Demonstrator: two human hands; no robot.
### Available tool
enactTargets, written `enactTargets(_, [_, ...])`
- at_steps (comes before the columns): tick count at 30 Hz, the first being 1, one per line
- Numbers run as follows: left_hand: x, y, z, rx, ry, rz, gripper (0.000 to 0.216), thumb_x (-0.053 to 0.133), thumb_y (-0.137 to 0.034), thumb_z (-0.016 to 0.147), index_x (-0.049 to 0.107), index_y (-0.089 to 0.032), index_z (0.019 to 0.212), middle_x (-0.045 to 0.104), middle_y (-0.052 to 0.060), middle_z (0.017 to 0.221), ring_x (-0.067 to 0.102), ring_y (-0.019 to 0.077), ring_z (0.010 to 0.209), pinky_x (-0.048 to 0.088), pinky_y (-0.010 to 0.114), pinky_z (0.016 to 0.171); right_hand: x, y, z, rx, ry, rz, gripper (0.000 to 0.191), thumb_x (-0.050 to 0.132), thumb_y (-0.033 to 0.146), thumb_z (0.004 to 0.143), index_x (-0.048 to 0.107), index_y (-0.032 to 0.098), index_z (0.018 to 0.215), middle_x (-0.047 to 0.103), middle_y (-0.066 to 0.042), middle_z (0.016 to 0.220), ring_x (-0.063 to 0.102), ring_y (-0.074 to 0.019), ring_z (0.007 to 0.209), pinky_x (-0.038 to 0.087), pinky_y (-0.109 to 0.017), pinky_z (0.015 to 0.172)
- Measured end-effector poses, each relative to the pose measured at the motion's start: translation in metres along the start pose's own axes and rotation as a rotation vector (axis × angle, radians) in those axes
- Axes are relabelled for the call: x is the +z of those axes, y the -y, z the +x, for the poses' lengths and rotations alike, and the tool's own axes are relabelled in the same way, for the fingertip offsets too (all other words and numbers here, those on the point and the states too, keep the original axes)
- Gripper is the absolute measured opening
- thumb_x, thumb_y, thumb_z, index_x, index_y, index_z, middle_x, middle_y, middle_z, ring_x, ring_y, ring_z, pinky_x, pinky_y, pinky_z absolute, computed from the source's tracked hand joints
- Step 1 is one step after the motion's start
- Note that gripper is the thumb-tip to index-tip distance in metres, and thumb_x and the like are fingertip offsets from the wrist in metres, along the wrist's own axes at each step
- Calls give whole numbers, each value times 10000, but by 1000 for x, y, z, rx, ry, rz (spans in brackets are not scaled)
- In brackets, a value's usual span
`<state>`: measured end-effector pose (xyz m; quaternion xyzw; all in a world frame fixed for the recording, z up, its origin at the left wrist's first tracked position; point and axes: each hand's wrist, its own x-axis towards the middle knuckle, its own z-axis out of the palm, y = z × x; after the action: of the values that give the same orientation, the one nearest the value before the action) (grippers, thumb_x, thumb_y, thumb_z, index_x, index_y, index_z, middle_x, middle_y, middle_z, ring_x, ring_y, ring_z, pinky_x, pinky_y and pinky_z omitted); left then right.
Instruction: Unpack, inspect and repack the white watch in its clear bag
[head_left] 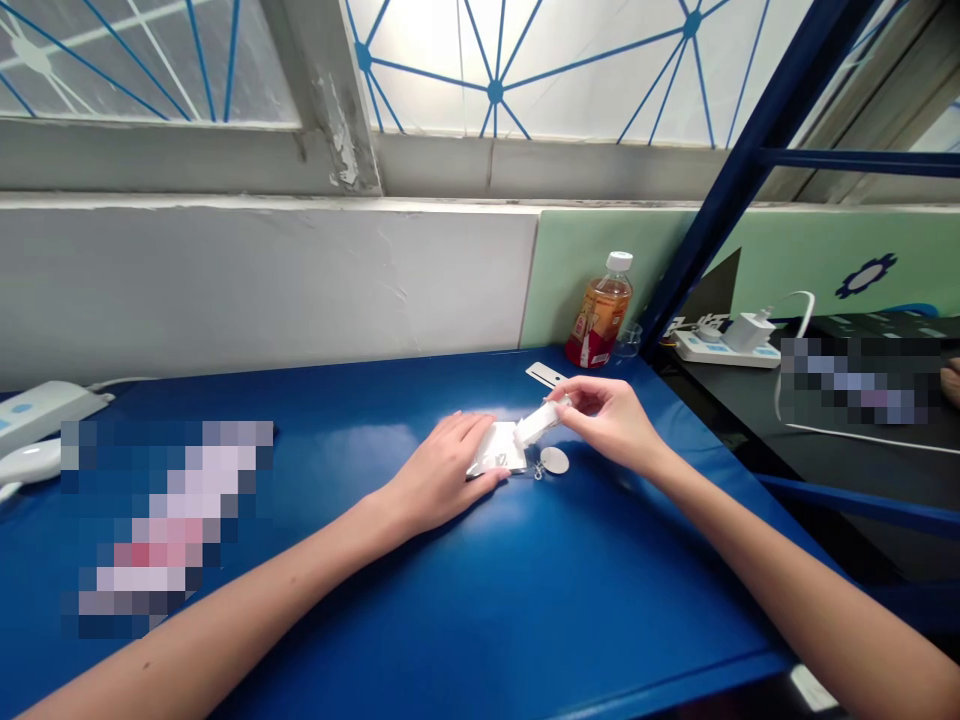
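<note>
My left hand [450,465] grips the left side of a small shiny packet [499,450] on the blue table, its thumb along the near edge. What lies inside the packet is too small to make out. My right hand [611,420] pinches a small white rectangular piece [538,424] between thumb and fingers. That piece is tilted, and its lower left end meets the packet's right edge. Just below it lies a round white disc [555,461] with a short metal chain [538,470]. Behind my right fingers is a flat white strip with a slot [545,375].
A drink bottle [598,315] with a white cap stands at the table's back right, near a blue metal post [720,190]. White power strips [49,408] lie at far left, beside a pixelated patch. Another desk [847,470] with a person's hand [951,382] is at right.
</note>
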<state>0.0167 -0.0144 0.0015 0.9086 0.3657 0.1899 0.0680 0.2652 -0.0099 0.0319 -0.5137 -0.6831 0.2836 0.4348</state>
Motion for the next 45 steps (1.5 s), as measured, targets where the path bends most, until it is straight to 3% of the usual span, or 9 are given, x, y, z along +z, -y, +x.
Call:
enactTargets(7, [-2,5,-2,2,-77,-32,450,455,-395,996,442,-153,1375,570,157,1297,539,288,1185,476,466,989,-6,-17,8,110,0,-81,139,587,229,741,698,171,802,536,28,586,496,-130,547,388,-260,539])
enactTargets(15, [-1,5,-2,15,-99,-37,422,447,-357,997,461,-151,1365,559,162,1258,532,298,1151,492,472,961,5,-19,4,191,221,2,158,591,297,795,622,179,896,648,-4,652,614,-161,583,473,-277,571])
enactTargets(20, [-1,6,-3,15,-83,-49,425,477,-380,986,476,-163,1351,551,160,1277,524,298,1168,480,473,977,6,-15,-4,-111,292,-415,199,563,338,885,620,203,1020,619,14,652,569,-153,570,428,-281,574])
enactTargets(22, [-1,6,-3,15,-76,-49,432,473,-385,988,475,-148,1349,546,167,1287,517,298,1177,475,476,984,3,-14,-4,-215,270,-519,255,556,354,907,642,205,1094,647,-25,755,596,-169,630,457,-303,609])
enactTargets(25, [-1,7,-3,19,-77,-50,435,474,-384,989,473,-146,1353,542,168,1301,508,297,1197,468,475,995,-4,-13,-2,-385,265,-536,293,562,337,923,668,217,1168,676,-102,1029,650,-226,879,516,-359,755])
enactTargets(28, [-1,6,-3,24,-84,-64,427,481,-383,984,480,-168,1353,555,160,1295,516,298,1198,473,481,989,-11,-12,2,-519,422,-462,269,558,281,938,691,256,1171,700,-91,1128,651,-247,1019,520,-399,876])
enactTargets(31, [-2,6,-2,22,-82,-69,416,477,-385,984,495,-164,1337,560,166,1287,520,302,1192,478,483,982,-10,-15,3,-557,470,-440,267,525,248,960,703,260,1160,718,-85,1138,663,-251,1021,533,-418,880])
enactTargets(38, [-1,6,-2,25,-72,-88,393,481,-368,984,502,-179,1328,560,156,1288,512,297,1210,462,482,1007,13,-21,-6,-590,404,-392,280,495,224,975,690,239,1175,711,-109,1159,654,-258,1048,548,-438,881])
enactTargets(45, [-1,5,-2,18,-74,-82,394,484,-374,982,524,-151,1303,575,169,1278,524,300,1199,469,478,1002,-2,-10,-2,-623,461,-518,321,507,173,939,681,216,1206,710,-111,1177,646,-285,1087,540,-464,918])
